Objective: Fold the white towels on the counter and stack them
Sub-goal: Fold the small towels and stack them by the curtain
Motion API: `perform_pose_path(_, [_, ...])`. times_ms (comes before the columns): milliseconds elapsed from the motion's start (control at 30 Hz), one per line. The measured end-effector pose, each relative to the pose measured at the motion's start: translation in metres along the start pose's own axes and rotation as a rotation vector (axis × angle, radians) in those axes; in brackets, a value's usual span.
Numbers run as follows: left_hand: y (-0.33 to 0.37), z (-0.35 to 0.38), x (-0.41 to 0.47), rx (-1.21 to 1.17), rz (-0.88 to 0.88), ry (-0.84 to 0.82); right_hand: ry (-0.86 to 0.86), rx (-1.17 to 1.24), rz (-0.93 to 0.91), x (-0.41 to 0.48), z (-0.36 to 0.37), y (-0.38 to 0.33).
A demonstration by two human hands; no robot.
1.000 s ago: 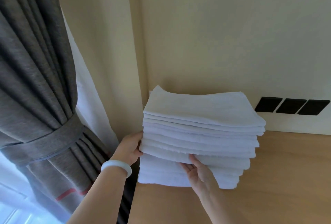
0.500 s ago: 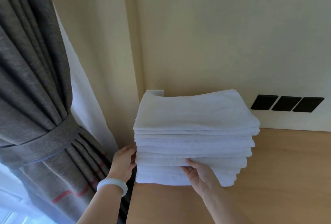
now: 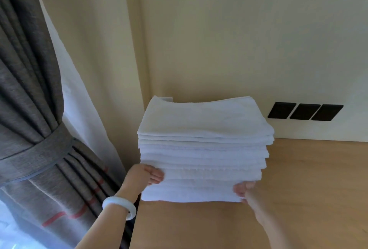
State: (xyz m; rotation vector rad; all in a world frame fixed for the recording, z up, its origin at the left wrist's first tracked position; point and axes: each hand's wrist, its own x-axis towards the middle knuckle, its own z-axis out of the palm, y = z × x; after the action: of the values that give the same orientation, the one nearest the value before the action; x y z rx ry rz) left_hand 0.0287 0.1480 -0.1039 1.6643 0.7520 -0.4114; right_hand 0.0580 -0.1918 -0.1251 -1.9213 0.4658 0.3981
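Head view, and I've got the stack (image 3: 203, 149) dead centre: folded white towels piled high at the back left corner of the bench (image 3: 298, 199), close to the wall (image 3: 219, 39). The left hand (image 3: 142, 175) cups the pile's left side low down, fingers (image 3: 157, 176) curled round onto the front face. The right hand (image 3: 249, 192) does the same at the lower right front corner, fingertips hooked on the bottom layers. So both are holding the pile near its base, nothing up top. To my eye the folding is done and this is squaring up.

What worries me: the layers are not flush. The upper towels jut further right than the lower ones, so a hard squeeze or shove down low could tip the top few off to the right. The pile's left edge also sits right at the bench's edge (a curtain (image 3: 29, 109) hangs just beyond), and a nudge that way could send towels down the gap. Soft cloth will bulge rather than slide cleanly, too.

Writing? None I can read. The three black plates (image 3: 304, 111) on the wall are blank, the towels show no label, and the curtain's red marks are only stripes.
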Motion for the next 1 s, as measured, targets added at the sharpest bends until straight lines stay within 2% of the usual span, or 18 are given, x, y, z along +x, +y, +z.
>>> perform_pose_path(67, [-0.006,0.012,-0.003,0.181,0.011,-0.02,-0.067,-0.185,0.017,0.0,-0.002,0.014])
perform_pose_path(200, [-0.017,0.055,-0.017,0.401,0.088,-0.192,-0.338,-0.449,-0.131,-0.007,0.024,0.01])
perform_pose_path(233, [-0.018,0.058,-0.013,0.426,0.105,-0.173,-0.349,-0.465,-0.172,-0.004,0.027,0.009])
perform_pose_path(300, [-0.027,0.049,0.001,0.415,0.047,-0.11,-0.246,-0.444,-0.208,0.007,0.02,0.014])
perform_pose_path(367, [-0.041,0.034,0.012,0.434,0.01,0.007,-0.163,-0.449,-0.162,0.013,0.007,0.021])
perform_pose_path(433, [-0.044,0.024,-0.007,0.598,0.091,0.092,-0.156,-0.491,-0.107,0.011,-0.006,0.019])
perform_pose_path(500, [-0.027,0.026,-0.046,0.848,0.232,0.038,-0.09,-0.472,-0.265,-0.012,-0.016,-0.007])
perform_pose_path(567, [0.005,0.038,-0.085,0.851,0.477,-0.06,0.061,-0.406,-0.535,-0.045,-0.019,-0.05])
perform_pose_path(600, [0.026,0.043,-0.102,0.794,0.625,-0.031,0.153,-0.364,-0.704,-0.062,-0.018,-0.075])
perform_pose_path(667, [0.065,0.055,-0.121,0.664,1.036,0.169,0.32,-0.355,-1.014,-0.079,-0.013,-0.118])
perform_pose_path(700, [0.081,0.059,-0.122,0.633,1.229,0.306,0.356,-0.389,-1.104,-0.079,-0.007,-0.135])
perform_pose_path(733, [0.095,0.061,-0.116,0.669,1.325,0.458,0.366,-0.461,-1.135,-0.073,-0.002,-0.149])
perform_pose_path(767, [0.107,0.061,-0.108,0.773,1.26,0.557,0.362,-0.579,-1.114,-0.064,0.003,-0.161])
perform_pose_path(800, [0.115,0.056,-0.095,0.901,1.075,0.611,0.345,-0.736,-1.034,-0.051,0.005,-0.167])
perform_pose_path(867, [0.113,0.046,-0.067,1.123,0.66,0.562,0.265,-1.037,-0.73,-0.026,0.001,-0.172])
perform_pose_path(900, [0.104,0.041,-0.055,1.154,0.554,0.514,0.204,-1.098,-0.593,-0.017,-0.003,-0.168])
perform_pose_path(933, [0.091,0.037,-0.048,1.162,0.537,0.493,0.144,-1.106,-0.5,-0.01,-0.006,-0.162])
perform_pose_path(1000, [0.068,0.032,-0.039,1.165,0.574,0.488,0.07,-1.078,-0.424,-0.008,-0.007,-0.149])
